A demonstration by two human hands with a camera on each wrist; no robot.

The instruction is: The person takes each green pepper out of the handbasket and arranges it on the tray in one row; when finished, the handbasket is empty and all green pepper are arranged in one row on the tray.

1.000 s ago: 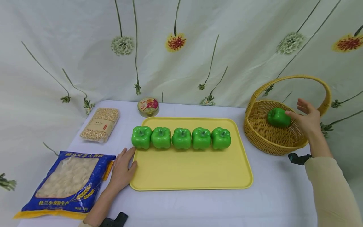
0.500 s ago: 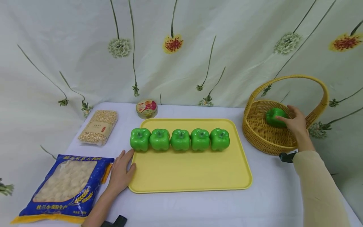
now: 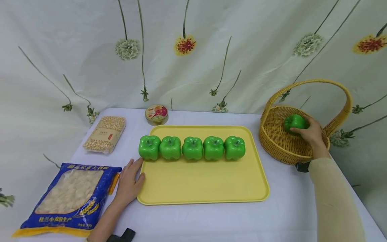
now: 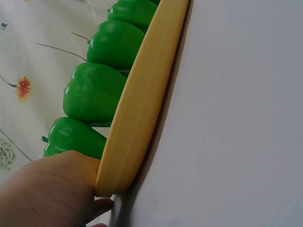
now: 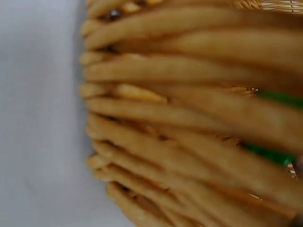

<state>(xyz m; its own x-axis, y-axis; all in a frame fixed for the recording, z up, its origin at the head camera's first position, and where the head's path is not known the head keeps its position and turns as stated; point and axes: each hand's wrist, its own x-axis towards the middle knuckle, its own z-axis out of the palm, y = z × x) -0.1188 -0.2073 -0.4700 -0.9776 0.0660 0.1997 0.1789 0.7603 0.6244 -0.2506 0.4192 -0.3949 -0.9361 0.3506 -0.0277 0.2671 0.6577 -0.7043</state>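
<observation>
At the right, a green bell pepper (image 3: 294,123) lies inside a wicker basket (image 3: 273,151) with a tall arched handle. My right hand (image 3: 312,134) reaches in under the handle and grips this pepper, thumb in front and fingers behind. Only slivers of green show through the basket wall (image 5: 142,109) in the right wrist view. Several more green bell peppers (image 3: 192,148) stand in a row across the yellow tray (image 3: 202,185). My left hand (image 3: 130,179) rests against the tray's left edge, fingers extended; in the left wrist view, the hand (image 4: 52,189) touches the tray's corner.
A large blue and yellow bag (image 3: 69,198) lies left of my left forearm. Behind it is a clear pack of pale kernels (image 3: 105,134). A round tin (image 3: 156,114) stands behind the tray. Floral cloth (image 3: 187,77) hangs at the back.
My right hand has moved left and down into the basket and closed round the pepper there. My left hand and the tray peppers stay put; the head view shifted slightly.
</observation>
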